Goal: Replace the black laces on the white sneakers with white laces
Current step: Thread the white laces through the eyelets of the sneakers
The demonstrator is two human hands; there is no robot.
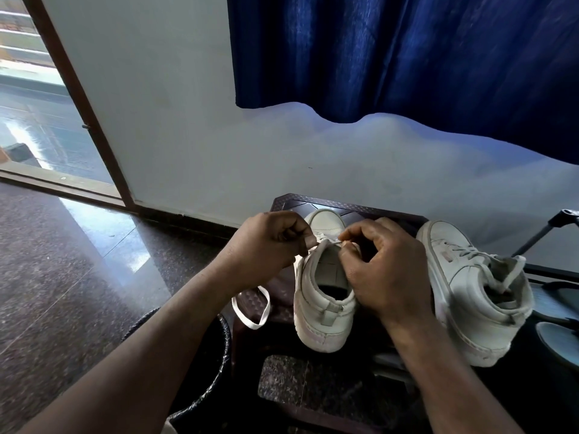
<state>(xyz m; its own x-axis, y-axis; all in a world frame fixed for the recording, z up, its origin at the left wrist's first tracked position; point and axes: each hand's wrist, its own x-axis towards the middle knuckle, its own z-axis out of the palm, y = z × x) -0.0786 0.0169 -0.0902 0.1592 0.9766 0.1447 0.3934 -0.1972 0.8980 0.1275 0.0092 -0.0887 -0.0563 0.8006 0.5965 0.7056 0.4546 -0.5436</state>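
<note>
White lace (pixel 250 311) is pinched by both hands over a white sneaker (pixel 319 321) set on a dark plastic stool (pixel 313 203).
The lace is gripped in the curled left hand (pixel 269 242) by the shoe's left eyelets; a strand is pinched by the right hand (pixel 385 270) above the tongue. A slack loop is left hanging by the stool's left side. A second white sneaker (pixel 476 302), pale-laced, is placed just right.

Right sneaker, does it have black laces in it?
No, the right sneaker is threaded with pale laces, about as white as the shoe itself.
</note>
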